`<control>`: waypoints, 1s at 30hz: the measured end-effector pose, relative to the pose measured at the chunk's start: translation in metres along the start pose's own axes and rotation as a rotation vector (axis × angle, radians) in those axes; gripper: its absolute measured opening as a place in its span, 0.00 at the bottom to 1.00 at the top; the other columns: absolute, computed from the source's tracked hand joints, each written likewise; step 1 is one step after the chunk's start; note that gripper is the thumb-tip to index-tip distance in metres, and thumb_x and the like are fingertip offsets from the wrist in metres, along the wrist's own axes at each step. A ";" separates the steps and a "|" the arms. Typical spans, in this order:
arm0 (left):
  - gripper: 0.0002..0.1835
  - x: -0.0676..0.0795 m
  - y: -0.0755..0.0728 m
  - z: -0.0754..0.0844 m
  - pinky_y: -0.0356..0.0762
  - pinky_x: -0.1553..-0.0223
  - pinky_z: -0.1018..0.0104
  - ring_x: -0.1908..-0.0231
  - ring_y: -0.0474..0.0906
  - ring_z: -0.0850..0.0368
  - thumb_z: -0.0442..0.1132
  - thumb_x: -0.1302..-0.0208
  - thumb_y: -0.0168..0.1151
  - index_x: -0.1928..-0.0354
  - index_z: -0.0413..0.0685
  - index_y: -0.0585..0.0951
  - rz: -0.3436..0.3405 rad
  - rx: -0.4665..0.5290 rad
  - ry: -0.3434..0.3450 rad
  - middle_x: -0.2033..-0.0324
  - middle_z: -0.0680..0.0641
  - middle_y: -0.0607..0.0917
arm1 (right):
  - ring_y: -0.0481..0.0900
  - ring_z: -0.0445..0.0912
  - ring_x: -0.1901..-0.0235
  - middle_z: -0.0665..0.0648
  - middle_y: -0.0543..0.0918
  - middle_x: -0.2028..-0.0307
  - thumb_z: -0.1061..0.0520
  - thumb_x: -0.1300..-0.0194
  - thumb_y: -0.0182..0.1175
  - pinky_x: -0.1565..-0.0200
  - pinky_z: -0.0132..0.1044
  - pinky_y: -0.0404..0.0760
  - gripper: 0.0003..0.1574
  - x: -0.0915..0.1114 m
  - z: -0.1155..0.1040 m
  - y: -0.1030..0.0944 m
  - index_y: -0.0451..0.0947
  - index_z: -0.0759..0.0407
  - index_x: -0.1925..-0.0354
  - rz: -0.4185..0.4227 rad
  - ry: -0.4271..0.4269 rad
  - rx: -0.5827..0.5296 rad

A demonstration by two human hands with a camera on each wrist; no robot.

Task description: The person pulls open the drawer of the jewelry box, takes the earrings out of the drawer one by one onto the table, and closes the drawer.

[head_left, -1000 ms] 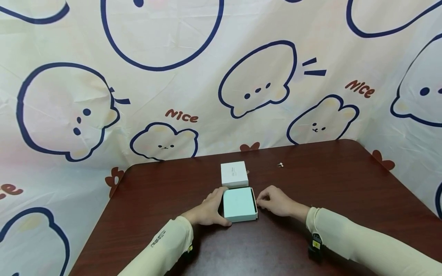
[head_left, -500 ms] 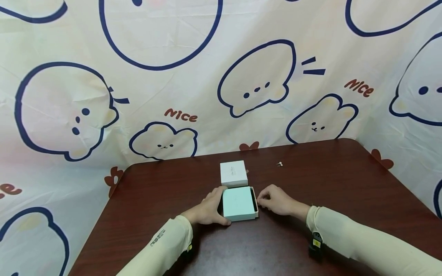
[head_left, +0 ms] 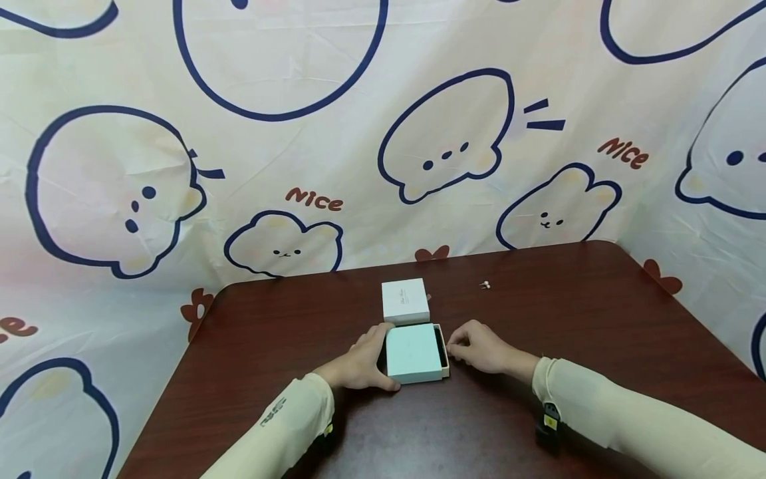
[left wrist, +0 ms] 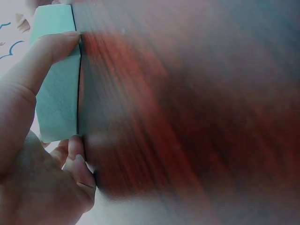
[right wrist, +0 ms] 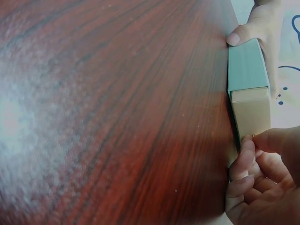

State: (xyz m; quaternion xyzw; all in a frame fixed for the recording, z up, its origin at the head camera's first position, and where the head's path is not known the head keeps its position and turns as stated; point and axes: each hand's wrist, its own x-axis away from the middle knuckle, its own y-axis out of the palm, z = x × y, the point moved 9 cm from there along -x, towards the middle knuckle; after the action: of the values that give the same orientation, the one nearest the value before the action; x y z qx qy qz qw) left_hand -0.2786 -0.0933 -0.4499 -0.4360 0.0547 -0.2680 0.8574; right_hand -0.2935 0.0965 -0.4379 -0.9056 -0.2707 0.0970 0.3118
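A flat mint-green drawer box [head_left: 413,352] lies on the table, its cream inner drawer [right wrist: 251,112] sticking a little way out on the right. My left hand [head_left: 359,366] holds the sleeve by its left side; in the left wrist view the thumb [left wrist: 49,54] lies along the near face and the other fingers are at the far side. At the drawer's right end, my right hand [head_left: 479,347] pinches a tiny gold-coloured pull [right wrist: 253,135] between thumb and forefinger, mostly hidden by the fingertips. A dark interior shows in the gap between sleeve and drawer rim.
Just behind the green box stands a white box [head_left: 405,301] with small grey lettering on top. Farther back to the right lies a pair of tiny pale items [head_left: 485,285], perhaps earrings. A patterned cloth [head_left: 269,166] hangs behind the dark wooden table [head_left: 287,319].
The cream drawer has slid slightly farther out to the right, along with my right hand. My left hand keeps its hold on the sleeve.
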 end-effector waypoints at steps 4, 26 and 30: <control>0.59 0.000 0.001 -0.001 0.61 0.36 0.38 0.35 0.64 0.44 0.49 0.53 0.81 0.24 0.43 0.54 0.000 0.001 0.001 0.34 0.41 0.67 | 0.72 0.38 0.82 0.55 0.80 0.79 0.64 0.29 0.57 0.75 0.32 0.75 0.13 0.001 0.002 0.001 0.86 0.61 0.68 -0.001 0.003 -0.007; 0.60 -0.001 0.001 -0.001 0.60 0.35 0.38 0.33 0.63 0.43 0.50 0.53 0.81 0.23 0.42 0.53 -0.001 0.011 -0.005 0.33 0.40 0.67 | 0.73 0.39 0.81 0.52 0.80 0.77 0.64 0.30 0.57 0.75 0.33 0.75 0.12 0.003 0.005 -0.003 0.86 0.61 0.68 0.017 0.011 0.012; 0.60 -0.001 0.000 0.001 0.61 0.36 0.39 0.35 0.64 0.44 0.50 0.53 0.81 0.24 0.43 0.54 0.001 0.014 -0.002 0.34 0.40 0.67 | 0.73 0.39 0.81 0.52 0.80 0.77 0.64 0.30 0.57 0.75 0.33 0.75 0.12 0.003 0.005 -0.004 0.86 0.61 0.68 0.020 0.007 0.014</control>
State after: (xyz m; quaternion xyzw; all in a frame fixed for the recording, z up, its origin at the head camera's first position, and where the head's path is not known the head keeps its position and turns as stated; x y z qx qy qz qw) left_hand -0.2793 -0.0924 -0.4495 -0.4304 0.0523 -0.2677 0.8604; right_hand -0.2949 0.1034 -0.4394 -0.9064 -0.2600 0.0988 0.3181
